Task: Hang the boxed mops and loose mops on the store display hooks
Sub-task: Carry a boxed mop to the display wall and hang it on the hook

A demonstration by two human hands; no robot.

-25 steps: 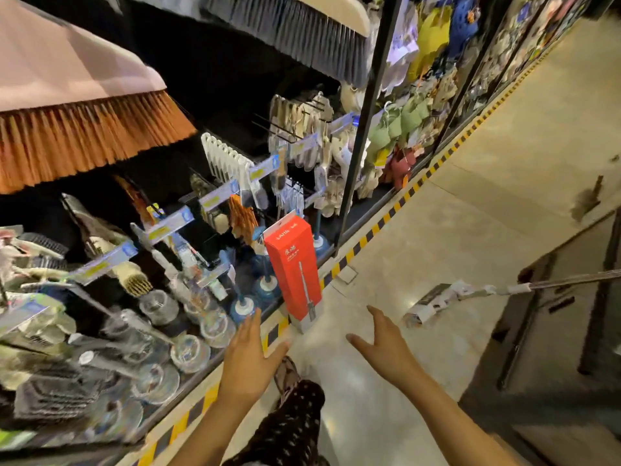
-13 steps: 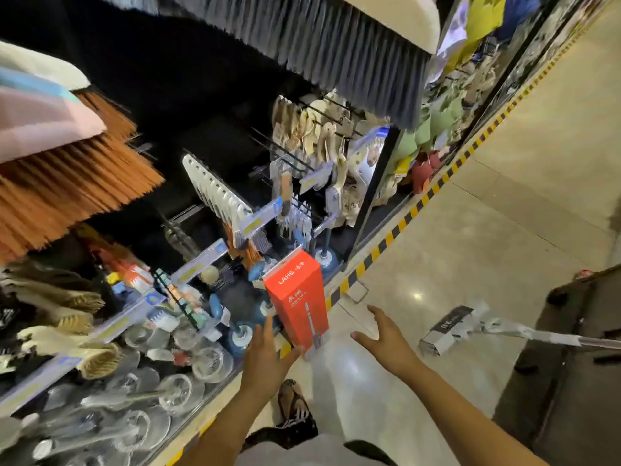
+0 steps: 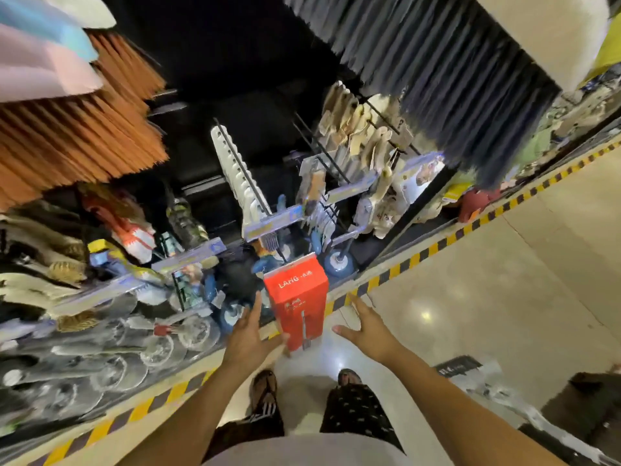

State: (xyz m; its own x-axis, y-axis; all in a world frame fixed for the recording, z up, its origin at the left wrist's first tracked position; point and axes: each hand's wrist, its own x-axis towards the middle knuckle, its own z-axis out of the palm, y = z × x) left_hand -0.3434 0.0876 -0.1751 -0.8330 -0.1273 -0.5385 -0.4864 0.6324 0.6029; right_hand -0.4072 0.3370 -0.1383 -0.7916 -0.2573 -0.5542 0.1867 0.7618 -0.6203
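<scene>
A tall red boxed mop stands upright on the floor against the shelf base. My left hand is open at the box's lower left side, thumb near or touching its bottom corner. My right hand is open a short way to the right of the box, fingers spread, apart from it. A loose mop with a white handle lies on the floor at the lower right, its head with a dark label towards me. Display hooks stick out of the dark shelf wall above.
Orange and dark grey broom heads hang overhead. Brushes, plungers and packaged goods crowd the hooks and low shelf. A yellow-black stripe edges the shelf base. A dark cart is at the lower right. My feet stand below the box.
The view has tilted down and moved closer to the box. Both hands have closed in on the red box from either side; the left hand now reaches its lower corner.
</scene>
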